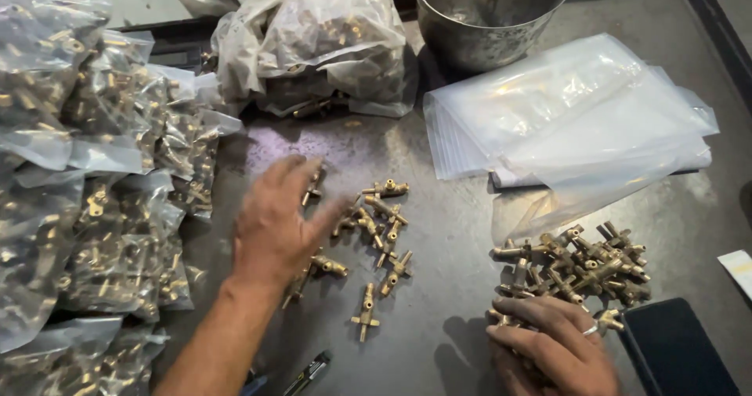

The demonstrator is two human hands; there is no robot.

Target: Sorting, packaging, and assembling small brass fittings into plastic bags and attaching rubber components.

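Note:
My left hand [276, 222] lies flat, fingers spread, over a loose scatter of small brass valve fittings [381, 235] on a dark metal table [439, 318]; a few fittings sit under the palm. My right hand [548, 345], with a ring on one finger, rests at the near edge of a denser heap of brass fittings [583, 264], fingers curled over some of them. Whether it grips any is hidden.
Many clear bags packed with brass fittings [86, 184] are stacked along the left. A further filled bag [321, 39] and a steel bucket [486, 20] stand at the back. Empty clear plastic bags [572, 118] lie right of centre. A dark phone [674, 353] sits at the lower right.

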